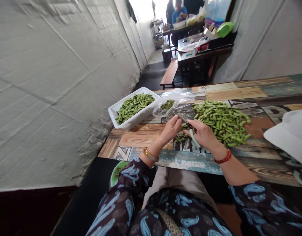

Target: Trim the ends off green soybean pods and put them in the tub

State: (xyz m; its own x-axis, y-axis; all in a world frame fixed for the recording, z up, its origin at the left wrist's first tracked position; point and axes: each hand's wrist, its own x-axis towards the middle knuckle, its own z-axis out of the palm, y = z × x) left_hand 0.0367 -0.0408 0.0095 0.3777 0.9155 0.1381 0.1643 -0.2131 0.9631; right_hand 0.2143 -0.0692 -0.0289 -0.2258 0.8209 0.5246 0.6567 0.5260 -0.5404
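Note:
My right hand (203,133) is closed around a pair of scissors (194,139) with pale green handles, the dark blades angled up and left. Close to the blade tips, my left hand (172,127) is pinched shut; whatever is between its fingers is too small to make out. A large heap of green soybean pods (221,121) lies on the table just right of my hands. Beneath and between the hands are small green trimmings (181,133). Beyond my left hand, a clear plastic bag (184,97) holds more green bits (167,104). At left, a white tray (128,124) contains many pods.
The wood-patterned table (141,139) runs along a white wall (54,98) at left. A white cap (286,131) rests at the right. Behind are a bench (169,72), a dark table (186,58) with a green bowl (225,29), and a person in blue (178,16).

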